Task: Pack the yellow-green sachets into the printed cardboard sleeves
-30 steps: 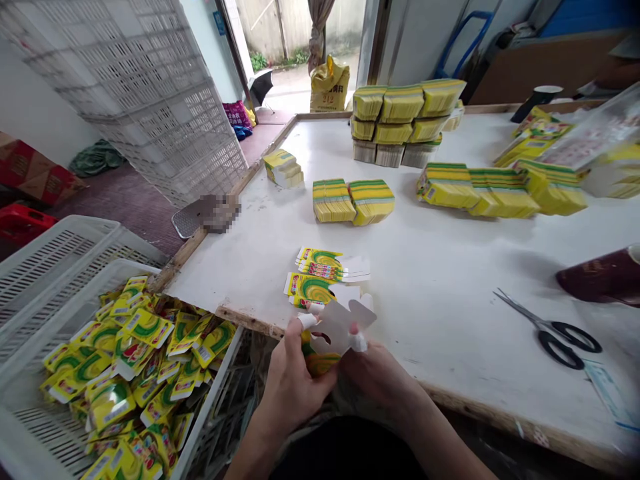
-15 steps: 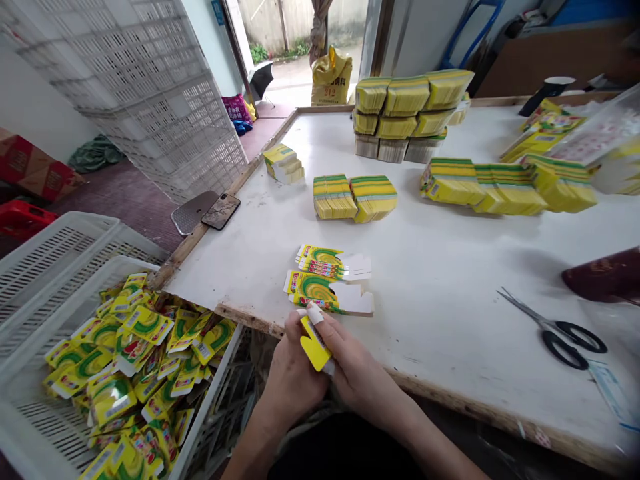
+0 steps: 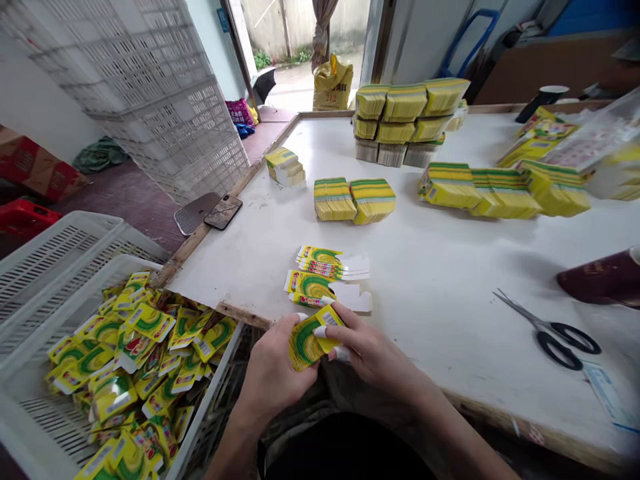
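A small yellow-and-green printed carton point(image 3: 311, 341) is held between my two hands at the table's near edge, its barcode side facing up. My left hand point(image 3: 277, 367) grips the carton's left end. On its right end, the fingers of my right hand point(image 3: 367, 347) are closed, with white coverings on several fingertips. Just beyond my hands lie flat unfolded cartons point(image 3: 313, 287) in two small overlapping groups, white flaps to the right. At lower left, a white plastic crate point(image 3: 37, 413) holds many yellow cartons point(image 3: 110, 393) in a loose heap.
Bundles of flat cartons point(image 3: 355, 200) stand mid-table, with a longer row point(image 3: 500, 190) to the right and a tall stack point(image 3: 410, 120) behind. Scissors point(image 3: 555, 333) and a dark red cup point(image 3: 600, 277) lie at right. A phone point(image 3: 223, 212) rests on the left edge.
The carton has turned from edge-on to show its broad printed face. My hands have moved slightly apart, and the right fingers now lie over the carton's right end.
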